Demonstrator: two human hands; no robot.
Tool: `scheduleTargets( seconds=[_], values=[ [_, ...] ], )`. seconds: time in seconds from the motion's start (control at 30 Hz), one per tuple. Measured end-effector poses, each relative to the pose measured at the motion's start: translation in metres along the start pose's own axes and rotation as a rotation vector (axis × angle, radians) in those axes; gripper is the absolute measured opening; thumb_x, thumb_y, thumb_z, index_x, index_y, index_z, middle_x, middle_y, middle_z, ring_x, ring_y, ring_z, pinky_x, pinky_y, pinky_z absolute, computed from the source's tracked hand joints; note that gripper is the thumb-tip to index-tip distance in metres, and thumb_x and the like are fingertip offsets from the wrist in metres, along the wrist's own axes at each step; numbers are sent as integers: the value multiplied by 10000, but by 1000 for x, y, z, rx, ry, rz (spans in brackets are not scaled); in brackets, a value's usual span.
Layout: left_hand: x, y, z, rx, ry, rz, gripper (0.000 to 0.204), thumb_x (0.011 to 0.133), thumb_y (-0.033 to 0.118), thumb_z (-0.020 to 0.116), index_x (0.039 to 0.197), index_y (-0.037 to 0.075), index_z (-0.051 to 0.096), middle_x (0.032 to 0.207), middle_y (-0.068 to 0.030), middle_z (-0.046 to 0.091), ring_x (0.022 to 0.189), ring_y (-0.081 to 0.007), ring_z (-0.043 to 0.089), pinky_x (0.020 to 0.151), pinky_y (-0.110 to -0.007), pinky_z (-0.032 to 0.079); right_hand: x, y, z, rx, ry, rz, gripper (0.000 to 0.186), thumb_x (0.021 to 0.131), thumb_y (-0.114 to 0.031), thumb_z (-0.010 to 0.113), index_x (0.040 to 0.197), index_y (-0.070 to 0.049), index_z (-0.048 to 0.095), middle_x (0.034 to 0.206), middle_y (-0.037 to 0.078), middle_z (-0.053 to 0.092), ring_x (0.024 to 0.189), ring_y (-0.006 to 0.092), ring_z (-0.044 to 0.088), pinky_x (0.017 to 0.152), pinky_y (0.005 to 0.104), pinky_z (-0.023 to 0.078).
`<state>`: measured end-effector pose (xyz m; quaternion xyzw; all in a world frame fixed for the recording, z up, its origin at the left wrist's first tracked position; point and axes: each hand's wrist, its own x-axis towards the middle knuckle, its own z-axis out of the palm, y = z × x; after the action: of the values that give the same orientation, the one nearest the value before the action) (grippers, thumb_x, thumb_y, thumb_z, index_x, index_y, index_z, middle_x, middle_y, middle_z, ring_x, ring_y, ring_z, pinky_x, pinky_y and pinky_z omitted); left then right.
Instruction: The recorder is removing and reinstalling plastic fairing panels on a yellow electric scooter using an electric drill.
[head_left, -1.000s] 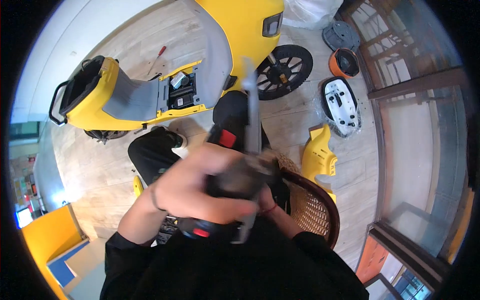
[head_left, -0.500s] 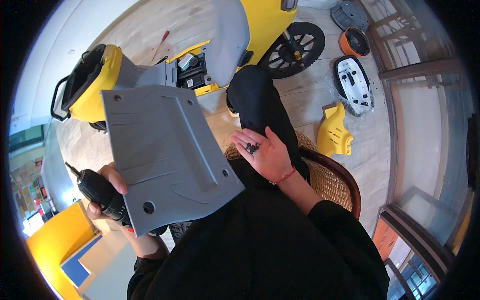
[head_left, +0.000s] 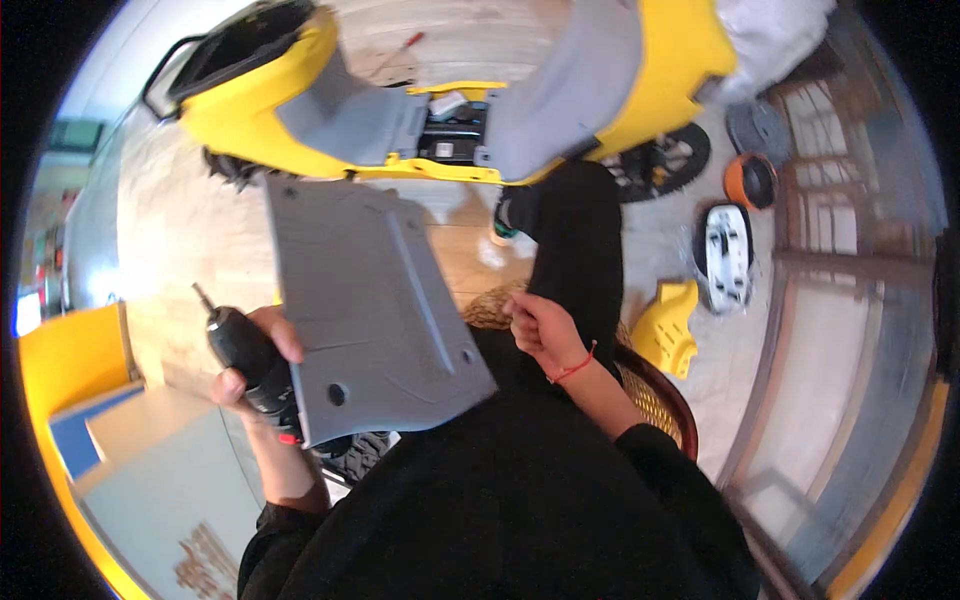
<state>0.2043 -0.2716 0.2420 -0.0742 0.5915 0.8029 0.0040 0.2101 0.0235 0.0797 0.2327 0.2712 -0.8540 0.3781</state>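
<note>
My left hand [head_left: 281, 338] is closed around a black power drill [head_left: 242, 350] with a long bit. The same hand grips the left edge of a grey plastic panel [head_left: 365, 300] with holes at its corners. My right hand [head_left: 543, 332] is a loose fist to the right of the panel; the small black screws that lay in its palm a moment earlier are hidden inside. Beyond the panel stands a yellow and grey scooter [head_left: 345, 125]. An open compartment [head_left: 452, 140] in its floor shows black parts inside.
A red-handled screwdriver [head_left: 412, 41] lies on the floor behind the scooter. To the right are a yellow plastic part [head_left: 668, 330], a white and black seat-like part [head_left: 727, 258] and an orange round part [head_left: 750, 181]. A wicker chair [head_left: 672, 395] is beneath me.
My right hand has closed over the black screws. The view has shifted, bringing the scooter nearer the middle. My left hand still holds the drill and the panel.
</note>
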Motion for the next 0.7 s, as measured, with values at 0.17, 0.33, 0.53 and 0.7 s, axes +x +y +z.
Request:
scheduleTargets(
  seconds=[0.17, 0.33, 0.53, 0.7],
  values=[
    [-5, -6, -19, -59, -49, 2, 626, 564, 592, 566, 643, -29, 553, 616, -103, 524, 514, -152, 455, 458, -267, 317, 26, 26, 24, -123, 122, 174, 425, 900, -511, 440, 676, -155, 384, 593, -73, 291, 491, 37, 263, 433, 185, 190],
    [-11, -18, -37, -162, -31, -29, 609, 575, 563, 592, 667, -38, 563, 613, -93, 524, 550, -158, 506, 504, -263, 370, 35, 15, 43, -90, 34, 109, 402, 900, -361, 508, 1084, -10, 576, 887, 55, 630, 764, 141, 591, 728, 249, 469],
    [-4, -41, -51, -101, -75, -83, 632, 621, 483, 641, 865, -99, 611, 624, -127, 572, 519, -182, 542, 488, -256, 416, 20, -54, 50, -452, 36, -4, 306, 881, -228, 554, 1059, 18, 590, 945, 69, 636, 822, 136, 599, 746, 250, 468],
    [22, -47, -54, -268, -129, -114, 557, 724, 386, 613, 925, -133, 581, 627, -137, 572, 558, -209, 583, 531, -289, 467, 30, -125, 67, -723, 289, -377, 282, 888, -208, 554, 1076, 0, 589, 967, 33, 624, 840, 99, 576, 745, 235, 448]
  ],
)
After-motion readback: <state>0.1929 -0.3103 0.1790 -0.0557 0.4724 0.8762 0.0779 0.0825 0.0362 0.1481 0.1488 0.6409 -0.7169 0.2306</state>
